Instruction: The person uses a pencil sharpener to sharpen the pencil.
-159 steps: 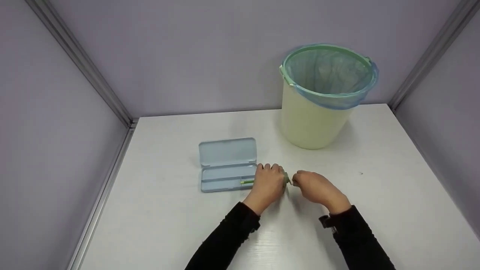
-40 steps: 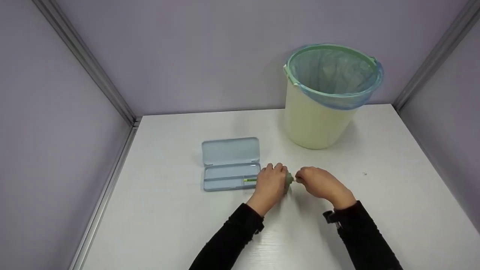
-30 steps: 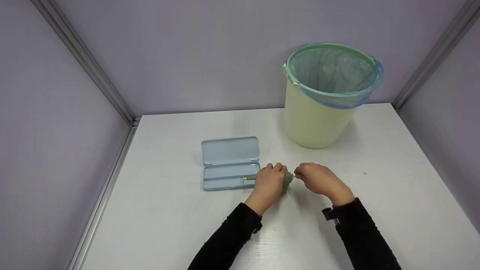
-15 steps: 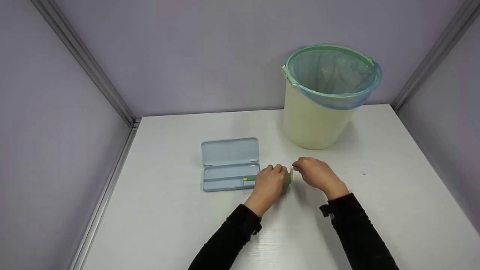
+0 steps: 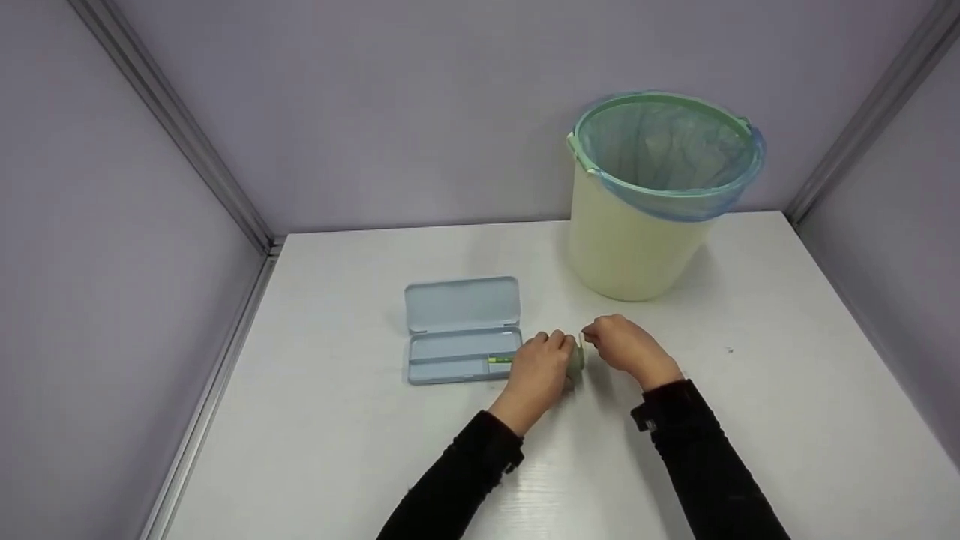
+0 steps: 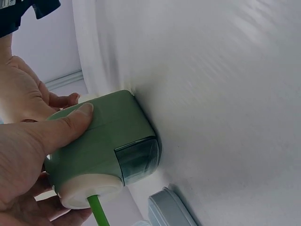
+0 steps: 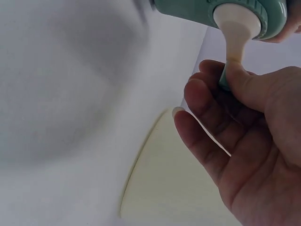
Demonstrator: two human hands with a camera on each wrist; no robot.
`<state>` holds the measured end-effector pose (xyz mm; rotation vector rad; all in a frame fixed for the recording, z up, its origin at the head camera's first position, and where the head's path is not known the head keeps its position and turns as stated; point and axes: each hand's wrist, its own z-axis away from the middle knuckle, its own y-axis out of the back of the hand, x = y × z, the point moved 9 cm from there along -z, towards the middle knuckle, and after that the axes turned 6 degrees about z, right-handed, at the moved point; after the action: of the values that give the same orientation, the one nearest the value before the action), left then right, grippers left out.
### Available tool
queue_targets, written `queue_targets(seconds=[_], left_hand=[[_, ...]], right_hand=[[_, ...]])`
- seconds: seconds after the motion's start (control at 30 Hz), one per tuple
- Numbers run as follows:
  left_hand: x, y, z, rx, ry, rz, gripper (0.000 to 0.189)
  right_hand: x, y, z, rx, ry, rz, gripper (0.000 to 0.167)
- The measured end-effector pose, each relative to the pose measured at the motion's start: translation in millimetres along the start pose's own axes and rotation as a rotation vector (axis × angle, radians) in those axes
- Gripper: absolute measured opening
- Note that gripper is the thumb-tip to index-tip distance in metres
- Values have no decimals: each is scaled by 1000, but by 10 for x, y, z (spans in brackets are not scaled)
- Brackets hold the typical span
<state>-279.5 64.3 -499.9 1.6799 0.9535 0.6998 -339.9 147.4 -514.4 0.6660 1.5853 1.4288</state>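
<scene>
OK, just right of the pencil case (image 5: 462,304), our left hand (image 5: 534,373) has fingers curled round the sharpener (image 6: 109,123), pencil (image 6: 98,209) in; our right hand (image 5: 626,345) pinches the crank (image 7: 235,28). We'd best brace firmly, turn evenly.

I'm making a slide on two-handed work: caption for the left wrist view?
A left hand grips a green pencil sharpener with a green pencil inserted, the right hand just beyond it.
</scene>
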Motion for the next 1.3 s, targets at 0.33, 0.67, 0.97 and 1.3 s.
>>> queue_targets(seconds=[0.33,0.67,0.97,1.3], left_hand=[[-10,-11,5,-21,13,13,63],[-22,-16,5,9,33,0,47],[-28,-10,5,-4,62,-9,51],[-21,-13,-9,2,79,5,43]], right_hand=[[1,-233,3,-71,32,-29,22],[-112,-262,137,0,16,65,19],[-178,-310,282,30,-16,85,16],[-213,-320,367,26,32,103,16]])
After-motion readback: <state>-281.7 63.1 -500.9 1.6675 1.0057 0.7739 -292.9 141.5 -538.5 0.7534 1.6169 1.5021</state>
